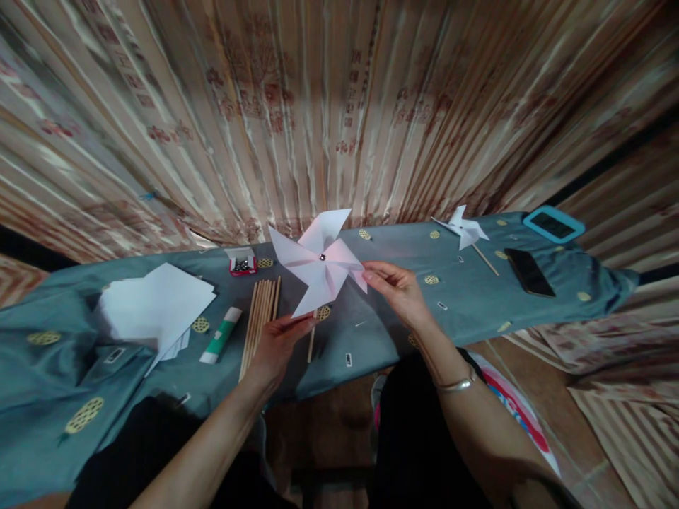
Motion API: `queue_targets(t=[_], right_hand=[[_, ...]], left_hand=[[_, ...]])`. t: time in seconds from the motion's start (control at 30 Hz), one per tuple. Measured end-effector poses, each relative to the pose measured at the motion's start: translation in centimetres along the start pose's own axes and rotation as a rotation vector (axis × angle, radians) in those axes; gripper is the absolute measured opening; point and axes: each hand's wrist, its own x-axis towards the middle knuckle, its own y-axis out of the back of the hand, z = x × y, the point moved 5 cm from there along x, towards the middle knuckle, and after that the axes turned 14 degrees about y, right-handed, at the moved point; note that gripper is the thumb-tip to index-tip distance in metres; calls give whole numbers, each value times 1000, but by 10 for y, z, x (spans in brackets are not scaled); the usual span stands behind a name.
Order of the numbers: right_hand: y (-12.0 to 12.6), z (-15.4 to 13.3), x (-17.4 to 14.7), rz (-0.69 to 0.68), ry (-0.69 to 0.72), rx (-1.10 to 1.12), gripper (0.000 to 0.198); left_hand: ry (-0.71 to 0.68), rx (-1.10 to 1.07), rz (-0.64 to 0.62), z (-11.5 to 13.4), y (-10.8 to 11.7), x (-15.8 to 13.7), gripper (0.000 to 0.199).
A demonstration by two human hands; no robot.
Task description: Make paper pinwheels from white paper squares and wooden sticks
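Note:
A white paper pinwheel (308,263), with a small shiny metal pin at its centre, is held up above the table. My left hand (279,344) is closed at its lower blade, by the wooden stick (312,346) that shows beneath; whether the fingers grip paper, stick or both is hard to see. Between thumb and fingers, my right hand (395,288) pinches the tip of the right blade. Just left of my left hand lies a row of several bare wooden sticks (259,311). Behind them sits a small red box of metal pins (243,265).
Pineapple-patterned cloth covers the table (382,346). On the left lie white paper sheets (153,300) and a green-and-white glue stick (221,336). Toward the right are another pinwheel (463,227), a black phone (529,271) and a blue-framed device (554,224). A curtain (329,106) hangs behind.

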Motion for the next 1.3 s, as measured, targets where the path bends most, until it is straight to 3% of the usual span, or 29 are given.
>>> queue_targets(t=[0.2,0.5,0.73,0.97,1.17,1.3], right_hand=[[-5,4,-5,-16,-37,46,35],[-30,2,-18,-218,-82,25,23],[-49,3,-29,-291,-160,164,33],[-65,1,-38,-502,-209,217,41],[-40,-3,-25,-421,-169,97,29],[-11,-7,-9,-148,-65,14,30]], left_hand=[[-30,-1,8,3,2,1,37],[-6,-30,53,2,6,3,34],[-11,-33,-16,1,1,2,35],[-19,-46,2,0,2,3,36],[-2,-24,30,2,3,2,35],[11,-33,43,2,6,2,34]])
